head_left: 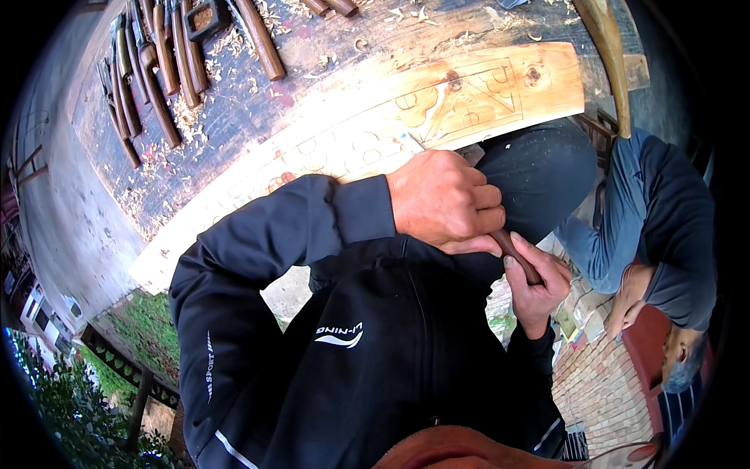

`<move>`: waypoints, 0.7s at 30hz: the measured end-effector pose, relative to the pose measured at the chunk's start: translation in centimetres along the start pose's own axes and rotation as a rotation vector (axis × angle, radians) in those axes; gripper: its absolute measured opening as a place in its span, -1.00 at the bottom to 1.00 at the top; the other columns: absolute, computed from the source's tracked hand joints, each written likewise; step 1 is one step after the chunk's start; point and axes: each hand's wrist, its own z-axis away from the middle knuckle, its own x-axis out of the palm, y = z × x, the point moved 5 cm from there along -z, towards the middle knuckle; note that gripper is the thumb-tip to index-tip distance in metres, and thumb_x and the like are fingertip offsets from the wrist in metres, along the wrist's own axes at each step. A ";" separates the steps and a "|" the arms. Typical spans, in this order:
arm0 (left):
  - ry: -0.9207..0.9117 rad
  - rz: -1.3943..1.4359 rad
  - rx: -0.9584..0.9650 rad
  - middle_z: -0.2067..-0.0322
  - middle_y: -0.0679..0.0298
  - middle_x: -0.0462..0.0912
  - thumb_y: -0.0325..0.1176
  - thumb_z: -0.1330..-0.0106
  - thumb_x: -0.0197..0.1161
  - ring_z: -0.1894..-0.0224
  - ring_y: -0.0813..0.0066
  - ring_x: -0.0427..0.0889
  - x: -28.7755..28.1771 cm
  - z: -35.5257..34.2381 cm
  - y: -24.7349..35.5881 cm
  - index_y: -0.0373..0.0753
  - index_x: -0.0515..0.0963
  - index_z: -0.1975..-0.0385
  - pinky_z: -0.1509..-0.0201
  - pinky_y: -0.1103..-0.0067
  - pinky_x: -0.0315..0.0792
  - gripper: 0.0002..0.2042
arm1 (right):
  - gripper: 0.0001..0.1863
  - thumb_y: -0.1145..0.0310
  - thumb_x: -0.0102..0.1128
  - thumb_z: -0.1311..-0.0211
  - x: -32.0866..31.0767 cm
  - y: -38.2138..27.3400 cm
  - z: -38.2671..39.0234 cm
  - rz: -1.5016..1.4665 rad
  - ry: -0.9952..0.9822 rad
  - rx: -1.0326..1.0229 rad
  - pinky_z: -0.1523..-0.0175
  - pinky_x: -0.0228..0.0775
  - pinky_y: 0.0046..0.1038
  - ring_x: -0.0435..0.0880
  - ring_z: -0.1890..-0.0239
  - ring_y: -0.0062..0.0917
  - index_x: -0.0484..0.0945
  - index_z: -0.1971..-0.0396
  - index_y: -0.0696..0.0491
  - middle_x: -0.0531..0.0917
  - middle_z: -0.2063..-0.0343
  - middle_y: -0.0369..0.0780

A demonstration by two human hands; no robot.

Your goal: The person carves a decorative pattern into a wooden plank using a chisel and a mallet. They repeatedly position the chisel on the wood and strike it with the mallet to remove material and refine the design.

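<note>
A long pale wooden board [547, 94] lies along the bench edge in front of me, with carved lines, curves and round shapes drawn or cut into its face. My left hand [447, 195] is closed in a fist around the front part of a carving chisel [517, 258]. Its metal tip shows just past my knuckles, against or very near the board; exact contact cannot be made out. Behind it, my right hand [539, 283] grips the dark wooden handle, thumb and forefinger along it. Most of the chisel's shank is hidden by my left hand.
Several wooden-handled carving tools [160, 109] lie at the far left of the worn bench [312, 94], among wood shavings [191, 117]. A dark square-rimmed item [207, 19] sits beside them. A curved wooden piece [609, 59] stands at the right. Another person [664, 219] sits close on the right.
</note>
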 end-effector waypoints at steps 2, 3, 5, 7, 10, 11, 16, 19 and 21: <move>0.035 -0.009 -0.002 0.55 0.41 0.46 0.06 -0.34 0.48 0.58 0.44 0.57 0.2 -0.2 -0.1 -0.11 0.64 0.39 0.58 0.45 0.41 -0.64 | -0.56 0.73 0.48 0.00 -0.5 0.1 -0.8 0.020 -0.028 -0.022 0.33 0.57 -0.52 0.82 0.47 -0.47 0.82 0.03 0.18 0.83 0.42 -0.10; 0.058 -0.015 -0.009 0.55 0.41 0.46 0.06 -0.34 0.49 0.59 0.44 0.56 0.1 -0.2 -0.2 -0.11 0.64 0.39 0.58 0.45 0.40 -0.64 | -0.56 0.73 0.49 0.00 -0.7 0.1 -1.2 0.017 -0.032 -0.035 0.33 0.57 -0.52 0.82 0.47 -0.47 0.82 0.04 0.18 0.83 0.43 -0.10; 0.073 -0.030 -0.029 0.55 0.41 0.46 0.06 -0.33 0.50 0.59 0.45 0.56 -0.2 -0.3 -0.2 -0.10 0.64 0.38 0.59 0.46 0.39 -0.65 | -0.56 0.73 0.49 0.01 -1.0 0.0 -1.9 0.011 -0.042 -0.061 0.34 0.57 -0.52 0.81 0.48 -0.48 0.83 0.04 0.17 0.83 0.43 -0.11; 0.069 -0.038 -0.041 0.55 0.41 0.46 0.06 -0.32 0.50 0.59 0.45 0.56 -0.2 -0.3 -0.3 -0.10 0.64 0.38 0.59 0.47 0.38 -0.65 | -0.56 0.72 0.49 0.04 -0.8 0.2 -2.0 0.003 -0.044 -0.050 0.35 0.55 -0.53 0.79 0.50 -0.49 0.83 0.06 0.17 0.82 0.45 -0.13; 0.065 -0.030 -0.066 0.55 0.41 0.47 0.06 -0.32 0.50 0.59 0.45 0.56 -0.3 -0.3 -0.3 -0.09 0.66 0.36 0.58 0.47 0.38 -0.66 | -0.55 0.72 0.50 0.06 -1.0 0.2 -2.4 0.008 -0.063 -0.049 0.37 0.52 -0.54 0.77 0.53 -0.51 0.83 0.06 0.17 0.80 0.49 -0.15; 0.074 -0.030 -0.075 0.55 0.41 0.47 0.05 -0.32 0.50 0.59 0.44 0.56 -0.4 -0.3 -0.3 -0.09 0.66 0.36 0.58 0.47 0.39 -0.66 | -0.54 0.72 0.50 0.06 -1.1 0.0 -2.7 0.020 -0.082 -0.049 0.38 0.51 -0.54 0.76 0.54 -0.52 0.83 0.05 0.17 0.79 0.51 -0.16; 0.117 -0.034 -0.107 0.54 0.41 0.47 0.05 -0.32 0.50 0.56 0.43 0.58 -0.4 -0.5 -0.4 -0.09 0.68 0.32 0.57 0.46 0.41 -0.67 | -0.54 0.70 0.51 0.05 -1.6 -0.1 -4.0 0.001 -0.113 -0.113 0.40 0.48 -0.56 0.74 0.57 -0.55 0.82 0.04 0.18 0.76 0.55 -0.18; 0.137 -0.056 -0.122 0.54 0.40 0.47 0.04 -0.31 0.49 0.55 0.42 0.58 -0.4 -0.7 -0.7 -0.10 0.69 0.31 0.56 0.45 0.42 -0.67 | -0.55 0.69 0.51 0.02 -1.9 0.5 -5.1 0.011 -0.128 -0.130 0.39 0.48 -0.57 0.74 0.56 -0.56 0.82 0.03 0.18 0.76 0.55 -0.17; 0.147 -0.068 -0.132 0.53 0.40 0.47 0.04 -0.31 0.49 0.54 0.42 0.58 -0.4 -0.8 -0.6 -0.10 0.69 0.29 0.55 0.45 0.43 -0.67 | -0.56 0.69 0.52 0.00 -2.1 0.8 -5.3 -0.013 -0.149 -0.134 0.42 0.44 -0.57 0.70 0.58 -0.60 0.82 0.03 0.17 0.75 0.56 -0.19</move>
